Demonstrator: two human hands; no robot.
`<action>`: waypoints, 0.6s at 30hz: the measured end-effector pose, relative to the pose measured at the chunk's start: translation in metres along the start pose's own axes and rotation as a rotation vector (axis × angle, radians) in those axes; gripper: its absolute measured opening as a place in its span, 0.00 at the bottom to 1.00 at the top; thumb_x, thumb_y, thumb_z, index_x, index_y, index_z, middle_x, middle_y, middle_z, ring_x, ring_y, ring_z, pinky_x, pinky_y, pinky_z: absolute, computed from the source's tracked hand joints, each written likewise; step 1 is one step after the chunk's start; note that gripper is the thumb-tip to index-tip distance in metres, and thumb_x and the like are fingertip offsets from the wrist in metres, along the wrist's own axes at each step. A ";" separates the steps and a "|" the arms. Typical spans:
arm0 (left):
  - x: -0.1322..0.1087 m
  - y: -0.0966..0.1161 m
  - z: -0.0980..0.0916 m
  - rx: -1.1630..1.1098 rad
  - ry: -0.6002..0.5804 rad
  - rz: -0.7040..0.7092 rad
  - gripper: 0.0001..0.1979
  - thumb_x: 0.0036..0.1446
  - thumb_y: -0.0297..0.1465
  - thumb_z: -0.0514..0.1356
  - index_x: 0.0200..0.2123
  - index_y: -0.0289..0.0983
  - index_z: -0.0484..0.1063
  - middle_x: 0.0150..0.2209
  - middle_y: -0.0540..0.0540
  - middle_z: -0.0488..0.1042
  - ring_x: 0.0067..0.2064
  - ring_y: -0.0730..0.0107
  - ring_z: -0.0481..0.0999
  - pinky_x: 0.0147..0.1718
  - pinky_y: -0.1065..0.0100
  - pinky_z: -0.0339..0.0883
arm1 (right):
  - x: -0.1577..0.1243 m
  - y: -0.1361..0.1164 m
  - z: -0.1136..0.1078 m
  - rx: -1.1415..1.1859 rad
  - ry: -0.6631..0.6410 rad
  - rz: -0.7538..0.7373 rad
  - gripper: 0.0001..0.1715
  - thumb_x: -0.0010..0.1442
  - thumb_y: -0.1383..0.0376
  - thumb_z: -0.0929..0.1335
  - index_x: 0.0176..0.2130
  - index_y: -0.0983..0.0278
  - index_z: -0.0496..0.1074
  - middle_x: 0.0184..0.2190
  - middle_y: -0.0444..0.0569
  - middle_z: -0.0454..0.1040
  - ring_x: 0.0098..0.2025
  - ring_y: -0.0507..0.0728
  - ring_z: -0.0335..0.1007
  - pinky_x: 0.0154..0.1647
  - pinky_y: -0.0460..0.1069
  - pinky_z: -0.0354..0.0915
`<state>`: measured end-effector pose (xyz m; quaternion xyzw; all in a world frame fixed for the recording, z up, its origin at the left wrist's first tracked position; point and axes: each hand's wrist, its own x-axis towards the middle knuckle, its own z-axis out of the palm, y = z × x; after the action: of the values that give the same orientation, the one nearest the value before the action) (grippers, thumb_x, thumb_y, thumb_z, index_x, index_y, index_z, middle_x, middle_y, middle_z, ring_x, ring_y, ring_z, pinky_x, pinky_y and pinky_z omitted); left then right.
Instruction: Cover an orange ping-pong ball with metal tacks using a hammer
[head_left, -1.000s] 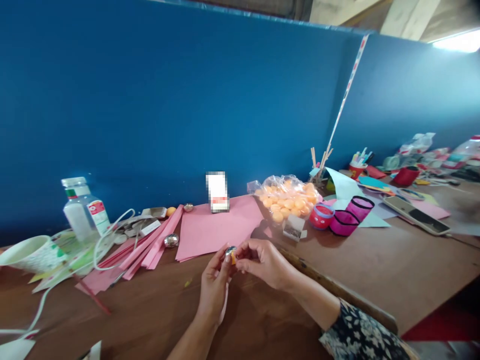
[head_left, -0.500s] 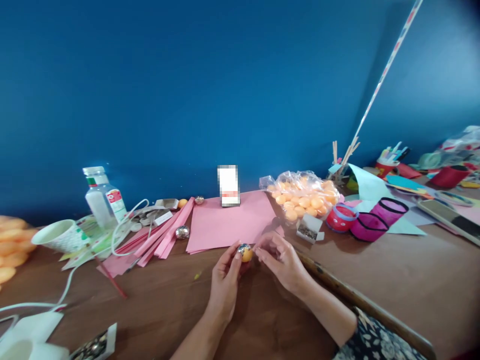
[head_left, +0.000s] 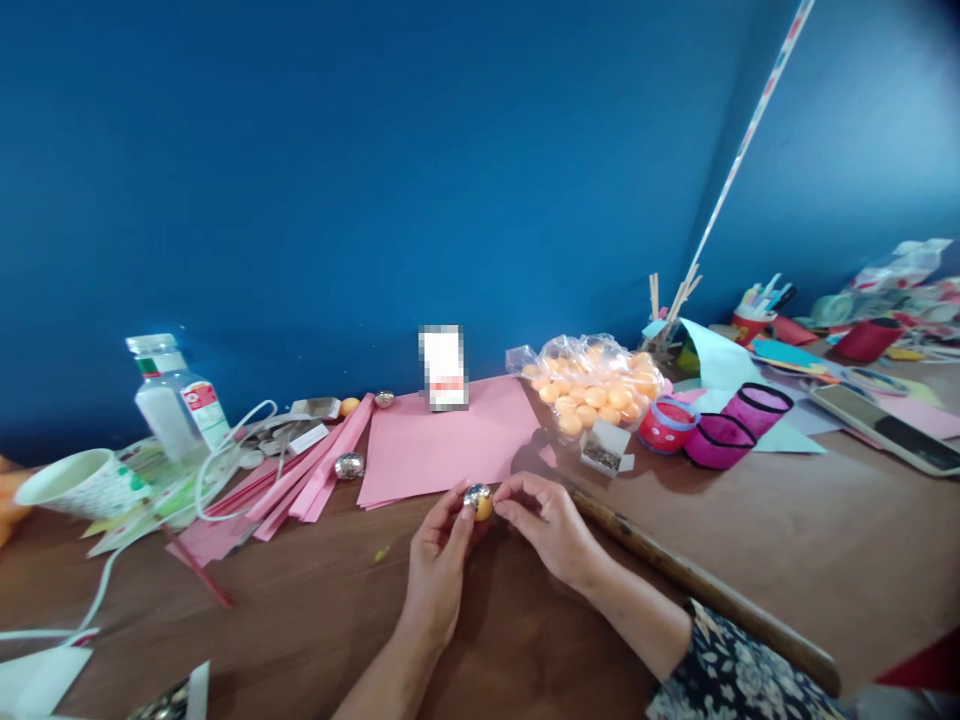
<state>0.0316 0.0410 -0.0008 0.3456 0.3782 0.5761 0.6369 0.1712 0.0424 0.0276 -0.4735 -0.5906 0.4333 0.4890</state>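
Observation:
My left hand (head_left: 437,560) pinches a small orange ball (head_left: 480,501) that is partly covered in shiny silver. My right hand (head_left: 546,522) is closed in a pinch at the ball's right side, fingertips touching it. Both hands hover just above the brown table (head_left: 750,540), in front of a stack of pink paper sheets (head_left: 450,440). A fully silver ball (head_left: 349,465) lies on the table to the left of the pink sheets.
A clear bag of orange balls (head_left: 592,390) and a small open box of pins (head_left: 604,450) sit behind my right hand. Pink and red cups (head_left: 712,430), a phone (head_left: 885,425), a plastic bottle (head_left: 176,405), a paper cup (head_left: 71,485), a white cable (head_left: 225,450) and pink paper strips (head_left: 300,480) crowd the table.
The view dropped and shifted slightly. My hands stayed together on the ball, turning it so more orange shows beside the silver part.

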 end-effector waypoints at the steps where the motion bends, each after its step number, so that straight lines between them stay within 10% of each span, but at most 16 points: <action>1: 0.000 0.000 0.000 0.000 -0.005 -0.001 0.21 0.50 0.32 0.61 0.50 0.39 0.67 0.46 0.43 0.74 0.47 0.63 0.73 0.48 0.60 0.64 | 0.000 0.001 0.001 0.020 -0.004 0.014 0.05 0.55 0.64 0.66 0.30 0.64 0.69 0.24 0.42 0.69 0.26 0.50 0.63 0.28 0.44 0.61; 18: -0.001 -0.002 -0.002 0.072 -0.020 0.028 0.20 0.50 0.32 0.61 0.48 0.39 0.68 0.48 0.42 0.73 0.50 0.58 0.70 0.50 0.58 0.62 | 0.001 0.008 0.002 0.067 -0.040 0.010 0.05 0.55 0.65 0.66 0.29 0.64 0.68 0.30 0.43 0.66 0.29 0.50 0.64 0.32 0.45 0.64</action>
<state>0.0310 0.0403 -0.0039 0.3795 0.3873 0.5673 0.6198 0.1700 0.0444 0.0193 -0.4511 -0.5832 0.4645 0.4905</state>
